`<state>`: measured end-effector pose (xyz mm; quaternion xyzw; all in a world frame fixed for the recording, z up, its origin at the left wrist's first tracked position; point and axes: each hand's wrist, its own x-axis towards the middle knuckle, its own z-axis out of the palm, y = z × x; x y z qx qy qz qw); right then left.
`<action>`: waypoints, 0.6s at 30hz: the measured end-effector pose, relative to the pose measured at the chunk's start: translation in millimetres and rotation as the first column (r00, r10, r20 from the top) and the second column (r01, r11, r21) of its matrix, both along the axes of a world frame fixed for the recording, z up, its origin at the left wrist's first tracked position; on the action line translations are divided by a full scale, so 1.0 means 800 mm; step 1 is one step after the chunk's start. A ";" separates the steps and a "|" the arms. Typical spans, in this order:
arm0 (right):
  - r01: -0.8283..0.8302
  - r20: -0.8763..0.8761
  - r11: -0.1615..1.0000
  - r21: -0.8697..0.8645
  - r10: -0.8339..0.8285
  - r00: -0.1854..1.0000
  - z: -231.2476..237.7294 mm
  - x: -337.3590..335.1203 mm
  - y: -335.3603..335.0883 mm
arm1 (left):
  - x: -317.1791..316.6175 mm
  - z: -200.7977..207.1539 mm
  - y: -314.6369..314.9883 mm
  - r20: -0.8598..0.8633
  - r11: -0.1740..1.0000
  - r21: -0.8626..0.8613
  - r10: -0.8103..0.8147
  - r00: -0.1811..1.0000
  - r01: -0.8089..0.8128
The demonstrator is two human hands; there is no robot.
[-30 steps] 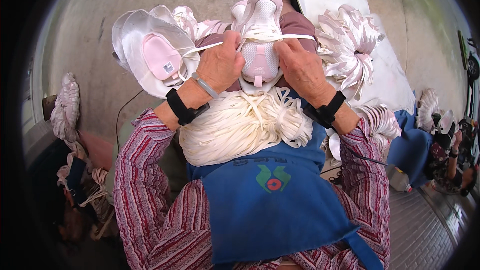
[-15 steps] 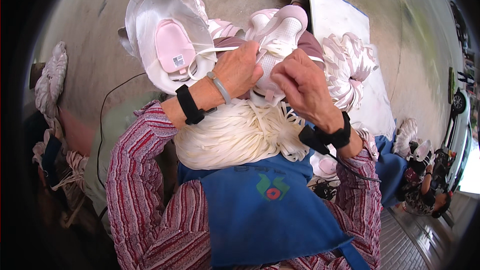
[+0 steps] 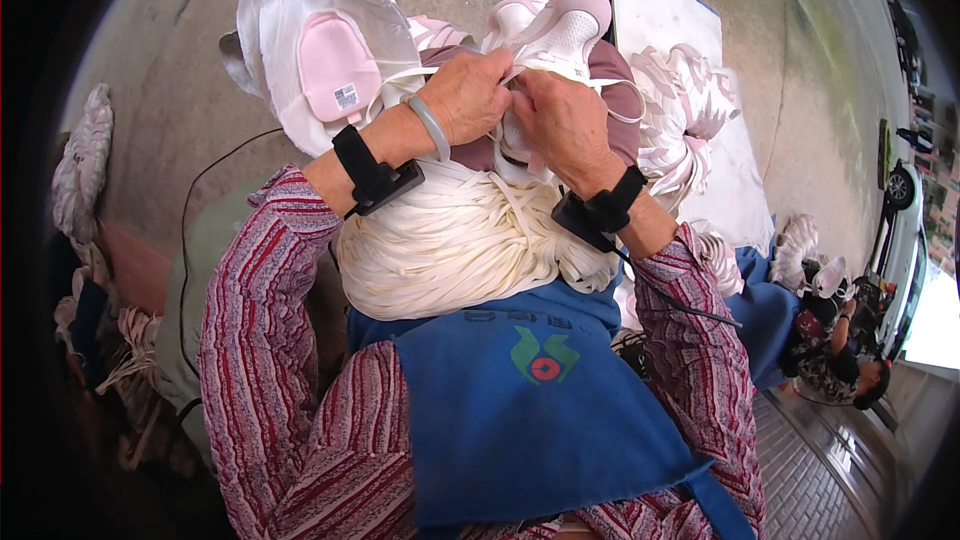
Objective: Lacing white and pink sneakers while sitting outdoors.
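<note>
A pale pink and white shoe upper (image 3: 572,18) lies over my lap, its toe end pointing away from me. My left hand (image 3: 468,98) is closed at its left side in a pinch on a white shoelace (image 3: 412,73), which trails off leftward. Close beside it, my right hand (image 3: 565,125) is bent over the upper's lacing, thumb and fingers pinched together. Another stretch of lace loops out to the right of that hand; the fingertips hide what they grip. Just below both hands rests a thick bundle of cream laces (image 3: 430,245) on my blue apron (image 3: 480,420).
White uppers (image 3: 285,50) with a pink pad (image 3: 340,65) stand at the left. To the right, a ring of strung pink-white pieces (image 3: 690,105) lies on a white sheet (image 3: 735,170). A dark cable (image 3: 190,210) crosses the left side. Another person (image 3: 840,365) sits far right.
My hands have come closer together over the upper, the right one moving left and up. The whole view has shifted slightly, so things appear a little higher and further left.
</note>
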<state>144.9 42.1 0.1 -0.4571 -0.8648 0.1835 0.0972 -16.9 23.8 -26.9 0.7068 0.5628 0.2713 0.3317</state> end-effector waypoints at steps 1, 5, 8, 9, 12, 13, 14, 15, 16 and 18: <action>-0.001 0.001 1.000 0.022 0.001 1.000 -0.001 -0.002 0.000 | -0.001 0.001 -0.001 0.015 1.000 -0.030 -0.004 1.000 0.005; 0.082 -0.110 0.994 -0.078 -0.090 0.990 -0.007 0.000 0.006 | 0.004 0.005 -0.004 0.053 0.997 -0.065 0.035 0.998 -0.032; 0.009 -0.164 0.998 -0.067 -0.020 0.986 0.010 0.018 0.010 | 0.007 0.019 -0.018 0.169 0.995 -0.075 0.081 0.982 -0.069; -0.062 -0.203 0.980 -0.189 0.023 0.979 0.021 0.026 0.010 | 0.009 0.021 -0.024 0.148 0.997 0.014 0.071 0.986 -0.074; -0.177 -0.306 0.853 -0.492 0.021 0.952 0.057 0.049 0.005 | 0.006 0.013 -0.029 0.080 0.953 0.300 -0.072 0.994 0.044; -0.228 -0.313 0.779 -0.584 0.043 0.949 0.069 0.059 0.003 | 0.006 0.013 -0.028 0.018 0.860 0.483 -0.199 0.980 0.166; -0.277 -0.326 0.693 -0.666 0.064 0.943 0.075 0.069 0.000 | 0.006 0.013 -0.029 0.015 0.859 0.479 -0.214 0.977 0.180; -0.300 -0.356 0.643 -0.704 0.045 0.933 0.076 0.083 -0.003 | 0.007 0.022 -0.033 -0.032 0.814 0.510 -0.304 0.952 0.278; -0.291 -0.361 0.646 -0.706 0.026 0.932 0.076 0.094 -0.005 | 0.010 0.030 -0.037 -0.083 0.760 0.534 -0.390 0.917 0.371; -0.404 -0.416 0.566 -0.718 0.116 0.902 0.077 0.111 -0.009 | 0.021 0.034 -0.045 -0.090 0.744 0.512 -0.450 0.889 0.429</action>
